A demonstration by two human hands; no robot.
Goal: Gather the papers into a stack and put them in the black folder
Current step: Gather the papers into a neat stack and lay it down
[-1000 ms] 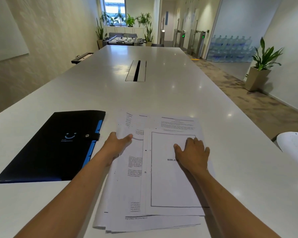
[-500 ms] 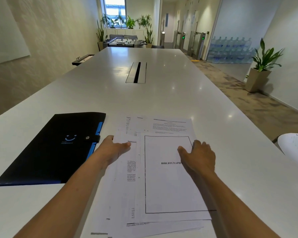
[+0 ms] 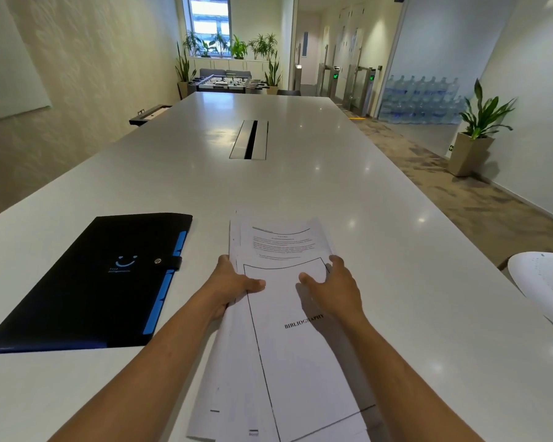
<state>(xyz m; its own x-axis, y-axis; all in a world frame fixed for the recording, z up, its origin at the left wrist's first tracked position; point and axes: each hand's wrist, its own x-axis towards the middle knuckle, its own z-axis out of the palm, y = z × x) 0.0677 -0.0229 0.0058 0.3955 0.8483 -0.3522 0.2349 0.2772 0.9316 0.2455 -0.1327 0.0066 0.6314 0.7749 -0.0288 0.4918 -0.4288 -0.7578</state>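
The papers point(image 3: 300, 346) are lying in a loose, uneven stack on the white counter point(image 3: 300, 186), the top sheet reading "BIBLIOGRAPHY". The left hand point(image 3: 233, 282) is gripping the stack's left edge, thumb on top. The right hand point(image 3: 336, 288) is clasping the right edge, fingers curled over it. The closed black folder point(image 3: 93, 282) is lying just left of the papers.
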